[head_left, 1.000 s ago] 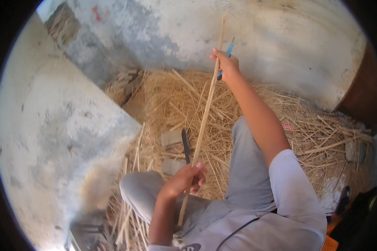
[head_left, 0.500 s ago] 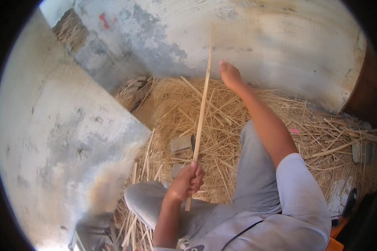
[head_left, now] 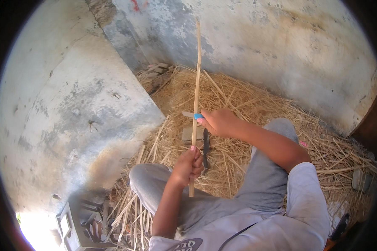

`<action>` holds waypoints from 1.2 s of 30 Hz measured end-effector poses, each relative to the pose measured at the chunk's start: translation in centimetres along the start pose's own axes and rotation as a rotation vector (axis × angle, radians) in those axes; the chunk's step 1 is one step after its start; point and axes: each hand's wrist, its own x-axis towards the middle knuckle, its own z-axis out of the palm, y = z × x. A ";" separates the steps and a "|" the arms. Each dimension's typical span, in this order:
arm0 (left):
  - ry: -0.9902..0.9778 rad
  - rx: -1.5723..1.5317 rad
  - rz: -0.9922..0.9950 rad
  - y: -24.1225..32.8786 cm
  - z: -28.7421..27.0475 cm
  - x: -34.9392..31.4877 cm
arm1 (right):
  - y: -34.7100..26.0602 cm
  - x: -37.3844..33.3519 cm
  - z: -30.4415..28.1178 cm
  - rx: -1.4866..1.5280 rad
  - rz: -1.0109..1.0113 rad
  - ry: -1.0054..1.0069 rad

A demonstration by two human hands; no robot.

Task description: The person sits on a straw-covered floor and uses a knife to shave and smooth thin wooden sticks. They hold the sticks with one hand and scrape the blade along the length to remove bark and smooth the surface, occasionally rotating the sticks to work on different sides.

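The left hand (head_left: pixel 187 167) gripped the pale strip (head_left: pixel 197 83) low, over straw (head_left: pixel 230 154); it looked light, springy, best held there. The right hand (head_left: pixel 218 122) clasped a blue cutter (head_left: pixel 198 116) across it.

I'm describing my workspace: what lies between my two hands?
In the head view, between the left hand and right hand runs part of the pale strip; beside it, a dark knife shows against the straw.

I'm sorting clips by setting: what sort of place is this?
Probably a makeshift work corner in a run-down building or yard: stained, flaking whitish walls, a thick litter of thin straw-coloured strips, and a blue-handled metal knife in the right hand.
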 end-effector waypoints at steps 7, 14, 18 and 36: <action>0.017 -0.008 -0.057 -0.7 0.0 -1.5 | 1.7 0.4 -1.7 -0.025 0.068 -0.147; 0.058 -0.057 -0.100 -1.1 0.6 -2.1 | 4.4 1.8 -0.5 -0.196 0.029 -0.101; 0.101 -0.039 -0.128 -0.8 1.4 -1.9 | 8.0 2.7 0.4 -0.247 0.018 -0.029; 0.045 0.044 -0.125 -2.2 1.4 -2.4 | 14.3 4.6 -2.5 0.425 0.426 -0.062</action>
